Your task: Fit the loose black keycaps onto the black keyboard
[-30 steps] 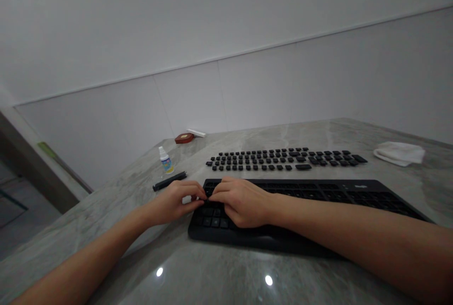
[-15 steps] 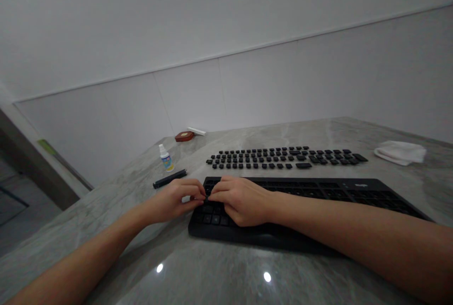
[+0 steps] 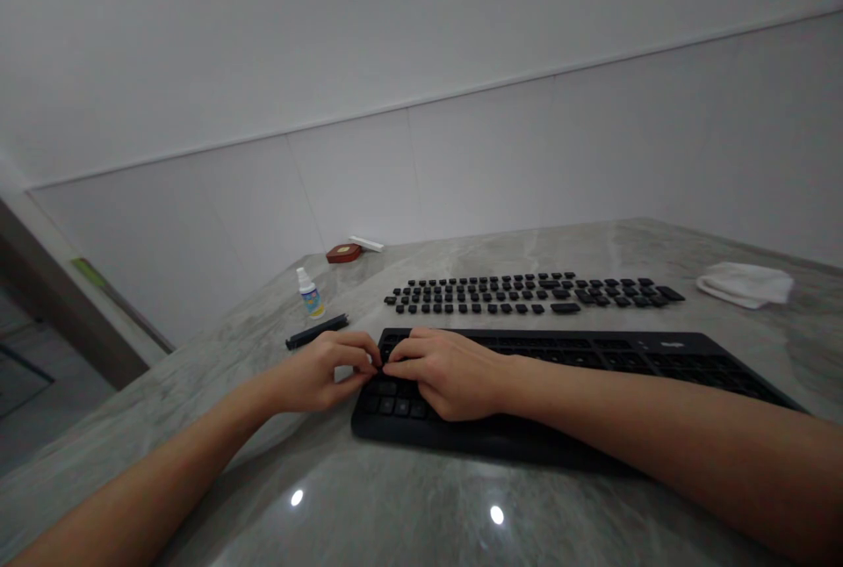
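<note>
A black keyboard (image 3: pixel 596 341) lies on the table, with keycaps fitted at its lower left corner and bare key sockets along its upper and right parts. Over its left end my left hand (image 3: pixel 329 371) is closed in a pinch, coming in from the left side. My right hand (image 3: pixel 457 374) reaches across the keyboard from the right, its fingertips pinched close against those of the left. Whatever sits between the fingertips is dark and too small to make out. Several rows of loose black keycaps (image 3: pixel 487 295) are laid out behind the keyboard.
A white spray bottle (image 3: pixel 309 295) with a coloured label stands at the left, near a long dark bar (image 3: pixel 317 332). Farther back are a reddish-brown box (image 3: pixel 343 254) and a white stick (image 3: pixel 366 244). A folded white cloth (image 3: pixel 744 283) lies at the right, and a wall (image 3: pixel 500 163) rises behind the table.
Both hands stay at the keyboard's left end. Their pinched fingertips have shifted very slightly to the left; nothing else has visibly moved.
</note>
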Available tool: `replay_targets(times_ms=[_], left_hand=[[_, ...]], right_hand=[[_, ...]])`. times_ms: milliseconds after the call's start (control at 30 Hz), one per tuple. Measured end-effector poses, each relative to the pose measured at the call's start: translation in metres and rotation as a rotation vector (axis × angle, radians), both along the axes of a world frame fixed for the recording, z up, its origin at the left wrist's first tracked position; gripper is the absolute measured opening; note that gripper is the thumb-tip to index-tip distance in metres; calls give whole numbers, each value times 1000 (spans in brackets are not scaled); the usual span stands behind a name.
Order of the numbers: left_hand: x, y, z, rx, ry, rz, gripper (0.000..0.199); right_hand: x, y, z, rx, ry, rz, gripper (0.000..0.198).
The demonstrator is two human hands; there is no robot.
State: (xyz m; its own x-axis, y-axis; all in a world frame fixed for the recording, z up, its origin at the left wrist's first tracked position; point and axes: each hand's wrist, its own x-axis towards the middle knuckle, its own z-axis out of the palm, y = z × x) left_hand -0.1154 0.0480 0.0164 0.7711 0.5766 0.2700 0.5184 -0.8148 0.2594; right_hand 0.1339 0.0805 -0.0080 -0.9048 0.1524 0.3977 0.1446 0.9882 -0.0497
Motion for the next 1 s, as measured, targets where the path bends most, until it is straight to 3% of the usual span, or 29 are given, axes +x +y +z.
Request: replay_targets(times_ms=[1000], left_hand=[[-4, 5, -4, 3, -88, 21, 14]], right_hand=[[2, 1, -2, -37, 41, -4, 42]])
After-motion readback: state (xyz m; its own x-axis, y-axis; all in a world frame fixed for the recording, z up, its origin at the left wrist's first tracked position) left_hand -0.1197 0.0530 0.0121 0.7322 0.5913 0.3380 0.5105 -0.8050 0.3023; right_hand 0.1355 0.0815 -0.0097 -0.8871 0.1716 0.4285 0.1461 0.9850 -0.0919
